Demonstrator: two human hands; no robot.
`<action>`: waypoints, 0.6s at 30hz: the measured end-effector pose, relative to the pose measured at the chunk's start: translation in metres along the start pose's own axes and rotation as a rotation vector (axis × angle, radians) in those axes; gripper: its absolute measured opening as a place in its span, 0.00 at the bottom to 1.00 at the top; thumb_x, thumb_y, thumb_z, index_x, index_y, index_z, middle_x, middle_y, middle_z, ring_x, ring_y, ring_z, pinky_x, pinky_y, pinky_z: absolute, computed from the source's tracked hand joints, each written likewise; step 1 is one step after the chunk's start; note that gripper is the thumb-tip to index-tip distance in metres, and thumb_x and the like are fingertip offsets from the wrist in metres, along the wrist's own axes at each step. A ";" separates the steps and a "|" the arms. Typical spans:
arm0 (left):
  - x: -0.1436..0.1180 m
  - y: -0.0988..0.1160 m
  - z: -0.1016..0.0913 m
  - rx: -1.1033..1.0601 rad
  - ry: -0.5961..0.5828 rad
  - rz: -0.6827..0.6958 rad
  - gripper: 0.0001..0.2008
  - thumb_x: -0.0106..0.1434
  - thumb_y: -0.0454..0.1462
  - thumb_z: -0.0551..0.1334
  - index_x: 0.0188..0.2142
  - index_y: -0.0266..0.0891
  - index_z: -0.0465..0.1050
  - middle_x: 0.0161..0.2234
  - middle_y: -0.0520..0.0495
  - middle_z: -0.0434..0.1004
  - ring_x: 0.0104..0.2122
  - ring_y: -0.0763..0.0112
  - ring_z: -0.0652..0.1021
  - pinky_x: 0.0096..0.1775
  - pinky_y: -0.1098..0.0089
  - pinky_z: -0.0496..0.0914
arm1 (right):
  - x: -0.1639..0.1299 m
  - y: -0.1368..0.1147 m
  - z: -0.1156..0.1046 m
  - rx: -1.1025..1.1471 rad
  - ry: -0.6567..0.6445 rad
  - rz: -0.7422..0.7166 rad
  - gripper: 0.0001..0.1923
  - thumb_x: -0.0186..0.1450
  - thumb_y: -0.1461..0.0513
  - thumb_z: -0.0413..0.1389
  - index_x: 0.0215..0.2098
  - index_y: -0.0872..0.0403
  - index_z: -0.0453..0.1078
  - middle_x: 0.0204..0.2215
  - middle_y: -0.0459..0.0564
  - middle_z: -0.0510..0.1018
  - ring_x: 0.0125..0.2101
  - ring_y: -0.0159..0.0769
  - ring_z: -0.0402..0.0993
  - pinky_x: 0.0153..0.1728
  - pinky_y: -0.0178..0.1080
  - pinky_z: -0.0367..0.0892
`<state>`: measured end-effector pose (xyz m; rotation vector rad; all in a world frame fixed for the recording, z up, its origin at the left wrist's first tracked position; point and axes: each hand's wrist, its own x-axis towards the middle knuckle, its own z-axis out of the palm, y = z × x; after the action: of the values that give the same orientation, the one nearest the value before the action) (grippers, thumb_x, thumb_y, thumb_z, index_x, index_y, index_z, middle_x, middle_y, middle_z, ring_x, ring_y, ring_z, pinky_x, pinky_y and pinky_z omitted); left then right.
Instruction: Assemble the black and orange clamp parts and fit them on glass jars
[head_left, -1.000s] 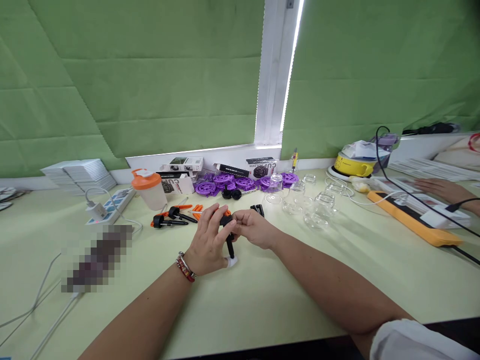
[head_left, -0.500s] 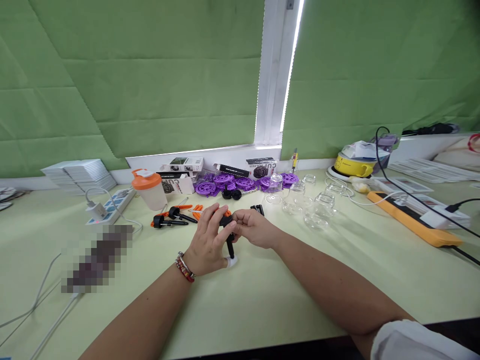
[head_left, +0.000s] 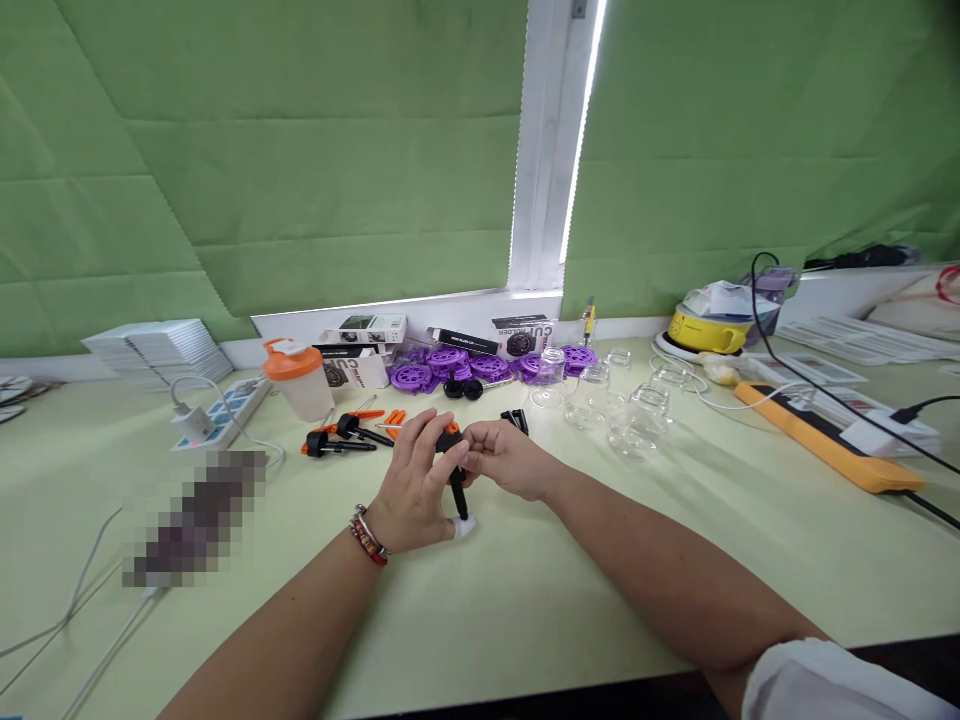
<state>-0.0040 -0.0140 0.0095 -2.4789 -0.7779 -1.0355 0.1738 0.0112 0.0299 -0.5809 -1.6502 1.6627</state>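
Between my two hands, in the middle of the table, is a black piece (head_left: pixel 460 495) with a long stem pointing down and an orange part at its top. My left hand (head_left: pixel 418 485), with a bracelet at the wrist, closes round its upper part from the left. The fingers of my right hand (head_left: pixel 506 457) are bent and pinch it from the right, partly hiding it. At the stem's lower end a white bit (head_left: pixel 465 525) touches my left hand; its kind is unclear. Similar black stemmed pieces (head_left: pixel 341 445) and orange parts (head_left: pixel 395 424) lie to the left.
A shaker bottle (head_left: pixel 298 385) with an orange lid stands beside a power strip (head_left: pixel 232 410). Purple plastic discs (head_left: pixel 491 370) and cup holder boxes (head_left: pixel 367 368) line the back. Clear glass-like vessels (head_left: pixel 637 425) and a black clip-like part (head_left: pixel 515 421) sit right, before an orange power strip (head_left: pixel 825 440).
The black piece has tilted slightly, its top shifting a little left. Both hands keep their hold with barely any movement.
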 end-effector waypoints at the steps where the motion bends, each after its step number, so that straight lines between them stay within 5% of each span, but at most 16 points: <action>1: 0.000 0.000 0.000 -0.007 -0.003 -0.007 0.47 0.45 0.42 0.65 0.61 0.46 0.41 0.61 0.33 0.47 0.59 0.40 0.53 0.52 0.40 0.53 | 0.000 0.000 0.000 0.008 0.001 -0.001 0.15 0.55 0.55 0.61 0.27 0.58 0.65 0.25 0.46 0.73 0.27 0.30 0.73 0.30 0.35 0.70; 12: 0.004 0.000 -0.012 -0.194 0.010 -0.255 0.51 0.39 0.45 0.69 0.60 0.42 0.44 0.55 0.35 0.55 0.55 0.46 0.60 0.54 0.46 0.55 | 0.003 0.002 -0.006 0.148 0.082 0.067 0.16 0.53 0.56 0.63 0.32 0.58 0.65 0.29 0.50 0.77 0.29 0.33 0.76 0.33 0.39 0.72; 18: 0.008 -0.005 -0.029 -0.410 0.096 -0.534 0.53 0.37 0.40 0.72 0.59 0.42 0.45 0.56 0.37 0.53 0.54 0.53 0.62 0.54 0.53 0.59 | 0.012 0.011 -0.025 0.063 0.414 0.043 0.10 0.56 0.62 0.60 0.32 0.56 0.63 0.27 0.48 0.76 0.27 0.33 0.76 0.31 0.38 0.71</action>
<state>-0.0179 -0.0213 0.0356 -2.5754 -1.3596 -1.6245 0.1826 0.0375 0.0187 -0.8683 -1.2896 1.4949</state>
